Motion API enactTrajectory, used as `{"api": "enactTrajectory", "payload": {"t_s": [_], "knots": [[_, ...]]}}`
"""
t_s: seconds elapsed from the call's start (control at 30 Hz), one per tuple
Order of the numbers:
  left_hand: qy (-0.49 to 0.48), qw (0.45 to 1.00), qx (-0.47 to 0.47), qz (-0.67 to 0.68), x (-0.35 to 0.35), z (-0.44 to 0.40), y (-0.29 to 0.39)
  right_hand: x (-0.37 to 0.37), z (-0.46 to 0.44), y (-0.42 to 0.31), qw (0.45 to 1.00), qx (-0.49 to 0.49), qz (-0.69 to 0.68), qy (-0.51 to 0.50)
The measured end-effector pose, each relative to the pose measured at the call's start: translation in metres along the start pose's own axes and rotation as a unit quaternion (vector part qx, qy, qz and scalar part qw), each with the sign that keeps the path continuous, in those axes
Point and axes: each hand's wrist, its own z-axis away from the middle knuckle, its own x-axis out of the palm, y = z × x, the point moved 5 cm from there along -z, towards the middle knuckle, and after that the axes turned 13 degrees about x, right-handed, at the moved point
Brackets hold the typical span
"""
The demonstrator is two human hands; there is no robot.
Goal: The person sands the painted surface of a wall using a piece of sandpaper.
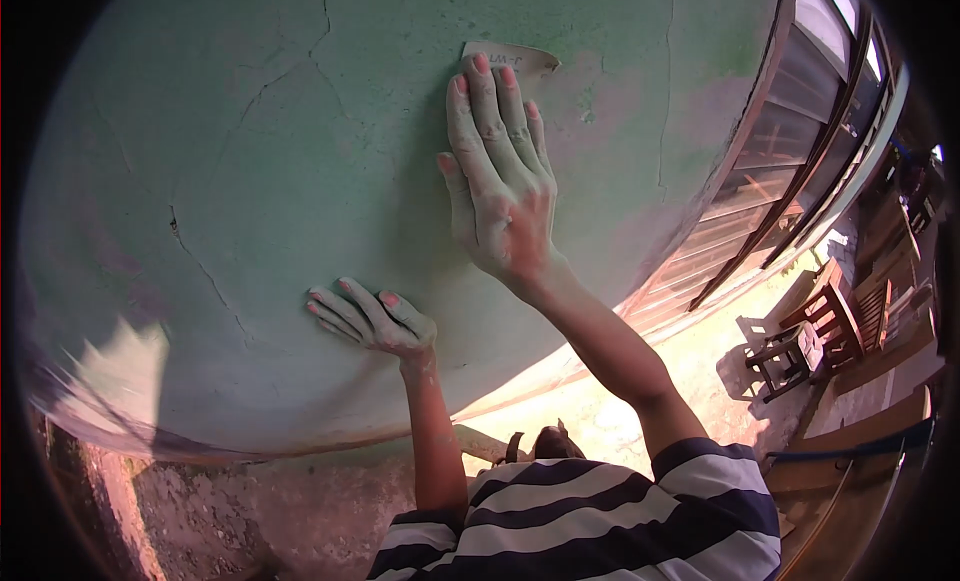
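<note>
A pale green wall [330, 171] fills most of the view, with dark cracks running through it. My right hand [502, 181] lies flat against it, fingers stretched upward, pressing a sheet of sandpaper [535, 59] to the surface. Only the sandpaper's top edge, with printed letters and a curled right corner, sticks out beyond the fingertips; the rest is hidden under the hand. Lower and to the left, my left hand [370, 321] rests on the wall with its fingers spread to the left and nothing visible in it. Pale dust coats both hands.
A louvred window [755, 171] borders the wall at the right. On the sunlit ground stand a small stool [790, 359] and a wooden chair [835, 316]. Wooden boards [850, 501] lie at lower right. A rough, worn wall base [270, 506] shows below.
</note>
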Motion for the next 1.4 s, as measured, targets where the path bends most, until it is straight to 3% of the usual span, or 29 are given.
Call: {"api": "enactTrajectory", "payload": {"t_s": [0.1, 0.2, 0.27, 0.37, 0.43, 0.53, 0.7, 0.8, 0.93, 1.07, 1.13, 1.23, 1.4], "knots": [[0.001, 1.0, 0.019, 0.011, -0.002, -0.004, 0.003, 0.002, 0.017, 0.0, 0.999, 0.017, -0.043, -0.023], [0.008, 1.0, 0.029, 0.007, -0.003, -0.006, 0.003, 0.019, 0.107, 0.026, 0.997, 0.022, 0.005, -0.08], [0.019, 0.999, 0.024, 0.013, -0.003, -0.008, 0.004, 0.014, 0.12, 0.044, 0.995, 0.016, 0.021, -0.096], [0.026, 0.999, 0.032, 0.001, -0.003, -0.01, 0.006, -0.008, 0.072, 0.051, 0.997, 0.0, 0.033, -0.073], [0.037, 0.999, 0.027, -0.008, -0.002, -0.01, 0.007, -0.038, 0.02, 0.065, 0.994, 0.089, 0.002, 0.067], [0.045, 0.998, 0.03, -0.01, -0.002, -0.009, 0.006, -0.045, 0.008, 0.072, 0.987, 0.116, -0.015, 0.106], [0.048, 0.998, 0.041, -0.009, -0.002, -0.011, 0.007, -0.001, 0.143, 0.057, 0.987, 0.085, 0.006, -0.137], [0.044, 0.998, 0.041, -0.006, -0.004, -0.01, 0.006, -0.026, 0.127, 0.095, 0.994, 0.064, 0.047, -0.071], [0.04, 0.999, 0.034, 0.005, -0.002, -0.008, 0.006, -0.09, 0.033, 0.165, 0.961, 0.228, 0.028, 0.152], [0.054, 0.998, 0.034, -0.014, -0.001, -0.01, 0.008, -0.086, 0.066, 0.164, 0.953, 0.247, 0.036, 0.171], [0.051, 0.998, 0.029, -0.013, -0.003, -0.007, 0.004, -0.062, 0.119, 0.143, 0.973, 0.229, 0.005, 0.027], [0.057, 0.997, 0.051, -0.015, -0.004, -0.009, 0.005, -0.072, 0.113, 0.157, 0.982, 0.186, 0.022, -0.013], [0.059, 0.997, 0.047, -0.026, -0.004, -0.008, 0.008, -0.116, 0.022, 0.192, 0.971, 0.201, 0.043, 0.124]]}}
